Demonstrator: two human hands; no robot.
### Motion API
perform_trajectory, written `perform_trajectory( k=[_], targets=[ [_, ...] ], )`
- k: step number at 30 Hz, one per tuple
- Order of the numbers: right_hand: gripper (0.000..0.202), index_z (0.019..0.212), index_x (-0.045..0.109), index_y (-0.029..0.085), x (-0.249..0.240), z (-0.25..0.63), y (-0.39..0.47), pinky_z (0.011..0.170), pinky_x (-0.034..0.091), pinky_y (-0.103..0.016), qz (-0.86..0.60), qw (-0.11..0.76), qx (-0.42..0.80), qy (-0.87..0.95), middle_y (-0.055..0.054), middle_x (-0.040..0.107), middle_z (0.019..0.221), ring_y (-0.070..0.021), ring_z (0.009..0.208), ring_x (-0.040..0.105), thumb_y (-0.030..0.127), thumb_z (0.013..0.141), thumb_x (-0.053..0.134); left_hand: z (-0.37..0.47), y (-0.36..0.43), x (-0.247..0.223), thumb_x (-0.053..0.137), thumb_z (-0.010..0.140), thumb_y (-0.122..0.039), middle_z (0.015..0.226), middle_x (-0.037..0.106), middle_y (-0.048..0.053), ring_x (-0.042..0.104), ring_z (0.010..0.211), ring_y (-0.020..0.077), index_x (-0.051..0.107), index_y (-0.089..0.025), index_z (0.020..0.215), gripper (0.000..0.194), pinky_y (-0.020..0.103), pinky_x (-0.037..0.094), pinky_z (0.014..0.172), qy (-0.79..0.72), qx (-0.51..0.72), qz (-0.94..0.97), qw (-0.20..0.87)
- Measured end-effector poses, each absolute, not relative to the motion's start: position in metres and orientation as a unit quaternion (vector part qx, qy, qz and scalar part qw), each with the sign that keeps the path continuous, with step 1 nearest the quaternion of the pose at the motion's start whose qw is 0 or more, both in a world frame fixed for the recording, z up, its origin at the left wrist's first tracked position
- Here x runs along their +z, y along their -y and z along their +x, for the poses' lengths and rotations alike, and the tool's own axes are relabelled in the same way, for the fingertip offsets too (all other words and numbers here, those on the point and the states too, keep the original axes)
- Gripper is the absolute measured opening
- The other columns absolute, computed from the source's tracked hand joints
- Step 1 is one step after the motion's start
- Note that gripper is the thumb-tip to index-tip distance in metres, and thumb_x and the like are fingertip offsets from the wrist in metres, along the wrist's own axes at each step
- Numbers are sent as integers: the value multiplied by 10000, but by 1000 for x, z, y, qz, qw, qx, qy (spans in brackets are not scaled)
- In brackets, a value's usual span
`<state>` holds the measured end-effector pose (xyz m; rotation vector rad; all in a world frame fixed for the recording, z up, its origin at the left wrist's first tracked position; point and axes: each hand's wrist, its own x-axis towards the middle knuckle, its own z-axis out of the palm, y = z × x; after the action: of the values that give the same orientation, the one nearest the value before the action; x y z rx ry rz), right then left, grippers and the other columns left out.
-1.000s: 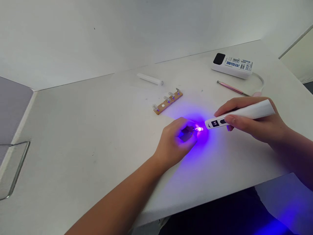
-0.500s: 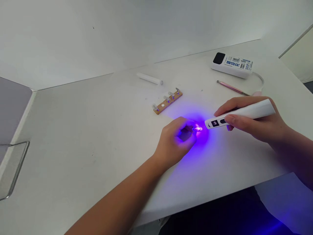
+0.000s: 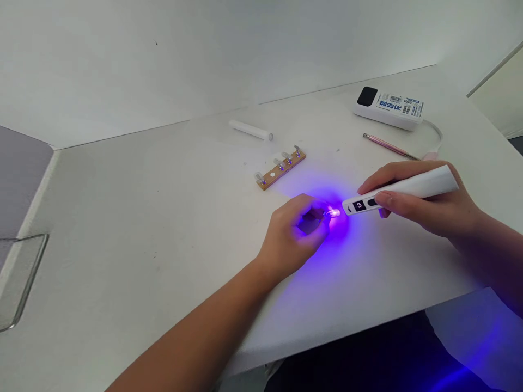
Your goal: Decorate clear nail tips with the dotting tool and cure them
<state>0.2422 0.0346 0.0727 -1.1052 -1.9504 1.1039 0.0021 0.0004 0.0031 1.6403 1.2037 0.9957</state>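
My left hand (image 3: 292, 234) is closed, with thumb and fingertips pinching a small clear nail tip (image 3: 334, 213) that glows bright violet. Its base is hidden by my fingers. In my right hand (image 3: 437, 204) is a white handheld UV nail lamp (image 3: 412, 187), with my thumb resting by its dark button. The lamp is lit, and its head points left at the nail tip with a small gap between them. A lit digital display shows on the lamp's side. Violet light spreads over the table around both.
Beyond my left hand, a wooden nail stand (image 3: 267, 182) bears several clear nail tips and one bare white spot. Farther back are a white tube (image 3: 250, 130), a pink pen-like tool (image 3: 390, 146) and a white corded device (image 3: 388, 109). A metal frame (image 3: 32, 277) is at left.
The nail tip in my left hand has shifted very slightly right and up, toward the lamp. The right hand and the lamp have stayed almost still, with the light on throughout.
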Motion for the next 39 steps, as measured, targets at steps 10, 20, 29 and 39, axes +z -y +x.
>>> perform_trajectory(
  k=[10,20,29,39],
  targets=[
    [87,873,822,265,76,241,-36,471,422,-298,-423,311,425,737,2,703,629,-136,534,591,297,930,764,3,-1,6,670,881,-185,888,746,46,707,812,177,719,-198,941,79,313,579,697,-483,398,655,424],
    [73,858,820,269,76,240,-35,485,433,-288,-433,309,434,727,13,706,633,-130,555,597,269,914,773,2,0,6,678,879,-199,879,736,46,689,791,173,714,-198,931,63,318,567,686,-484,398,648,433],
    [90,875,825,259,76,242,-34,486,449,-303,-440,303,429,728,-1,711,645,-147,559,608,309,925,769,2,0,7,670,878,-193,896,753,46,698,798,169,719,-201,933,74,312,575,688,-484,399,652,426],
    [114,873,828,262,75,242,-35,481,444,-308,-437,303,430,730,-4,707,637,-154,549,601,346,927,772,2,0,7,666,877,-182,907,759,48,719,828,182,711,-212,924,72,321,601,719,-487,395,655,423]
  ],
)
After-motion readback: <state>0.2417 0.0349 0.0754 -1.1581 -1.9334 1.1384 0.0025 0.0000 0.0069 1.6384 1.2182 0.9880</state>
